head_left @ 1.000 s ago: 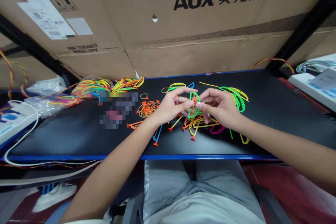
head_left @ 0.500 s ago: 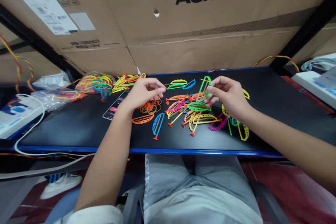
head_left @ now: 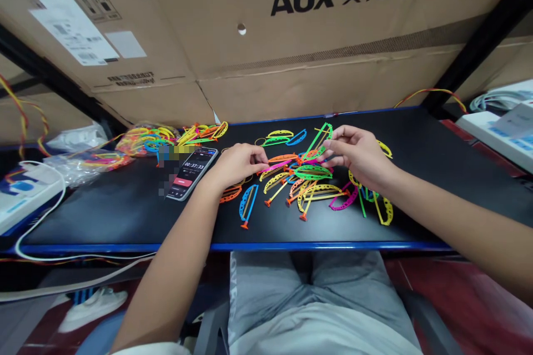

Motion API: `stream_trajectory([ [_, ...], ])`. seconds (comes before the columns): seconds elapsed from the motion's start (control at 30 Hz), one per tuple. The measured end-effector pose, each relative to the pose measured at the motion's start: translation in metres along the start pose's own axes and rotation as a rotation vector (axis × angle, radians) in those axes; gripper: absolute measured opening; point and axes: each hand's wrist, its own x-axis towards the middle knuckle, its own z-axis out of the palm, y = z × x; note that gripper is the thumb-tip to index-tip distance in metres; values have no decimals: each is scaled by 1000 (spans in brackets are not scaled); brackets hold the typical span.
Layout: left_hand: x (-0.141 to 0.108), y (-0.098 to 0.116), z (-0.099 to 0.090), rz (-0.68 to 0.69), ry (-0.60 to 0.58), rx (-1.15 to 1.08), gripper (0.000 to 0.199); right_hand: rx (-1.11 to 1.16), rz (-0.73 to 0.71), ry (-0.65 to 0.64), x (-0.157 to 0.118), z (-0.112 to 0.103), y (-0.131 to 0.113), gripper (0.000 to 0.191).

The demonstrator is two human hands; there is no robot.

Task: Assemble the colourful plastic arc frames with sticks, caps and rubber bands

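Observation:
My right hand (head_left: 353,154) pinches the upright end of a bright green plastic arc piece (head_left: 318,141), which rises out of a loose heap of neon arc pieces and rods (head_left: 308,188). My left hand (head_left: 239,164) lies low with its fingers together, over orange rubber rings, and a pink rod (head_left: 272,167) touches its fingertips. A blue arc piece with an orange suction tip (head_left: 249,204) lies below that hand. A phone showing a running timer (head_left: 191,173) sits to its left.
The pieces lie on a black tabletop with a blue front edge (head_left: 291,246). Plastic bags of coloured pieces (head_left: 145,141) lie at the back left. White boxes and cables sit at both sides, and large cardboard cartons stand behind.
My left hand has moved left and down from the green piece to the table. My right hand has drawn back with the green piece. The view has shifted slightly.

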Motion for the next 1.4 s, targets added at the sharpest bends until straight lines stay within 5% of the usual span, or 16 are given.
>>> stream_trajectory([
  [0.47,2,1,3,-85,0,83,10,36,61,-13,4,-4,1,34],
  [0.7,2,-5,1,-6,37,82,7,36,87,-47,5,-4,2,33],
  [0.9,2,13,7,215,407,-485,14,106,125,-84,3,-3,-1,40],
  [1.07,3,34,24,243,313,-858,24,167,136,-155,1,-1,1,41],
  [1.4,4,40,30,243,345,-929,18,203,124,-183,-3,1,-2,41],
])
